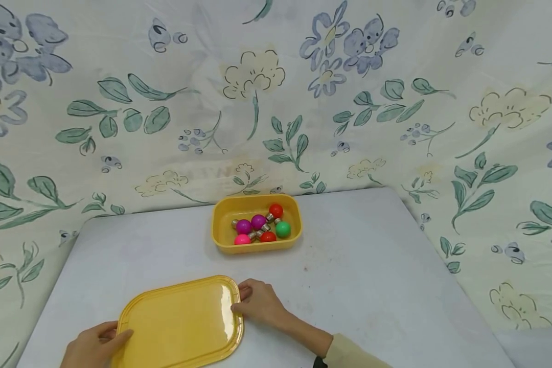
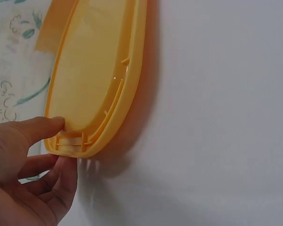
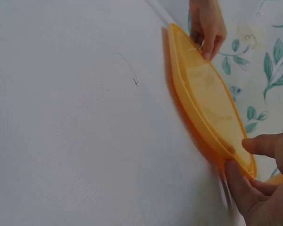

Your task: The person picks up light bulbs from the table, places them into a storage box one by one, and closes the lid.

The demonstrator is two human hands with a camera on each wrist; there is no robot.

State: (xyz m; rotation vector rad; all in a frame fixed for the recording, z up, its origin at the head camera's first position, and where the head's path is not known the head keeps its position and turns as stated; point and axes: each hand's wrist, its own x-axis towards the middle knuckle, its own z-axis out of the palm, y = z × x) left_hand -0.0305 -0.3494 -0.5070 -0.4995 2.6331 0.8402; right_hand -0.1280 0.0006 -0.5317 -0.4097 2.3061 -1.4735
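Observation:
A yellow plastic lid (image 1: 179, 322) with a raised rim and rounded corners is held between both hands near the front of the table. My left hand (image 1: 94, 345) grips its left end, thumb on the upper face and fingers beneath, as the left wrist view also shows. At the opposite end, my right hand (image 1: 262, 304) pinches the rim between thumb and fingers. In the right wrist view the lid (image 3: 207, 101) is tilted just above the white surface. Farther back stands a yellow box (image 1: 257, 249) without a cover, containing several small coloured bulbs (image 1: 258, 222) with silvery screw bases.
The white table (image 1: 359, 271) extends to the right of the box and lid. Behind it and along the sides hangs a floral cloth (image 1: 257, 117) with leaves and flowers. A few small dark specks mark the tabletop.

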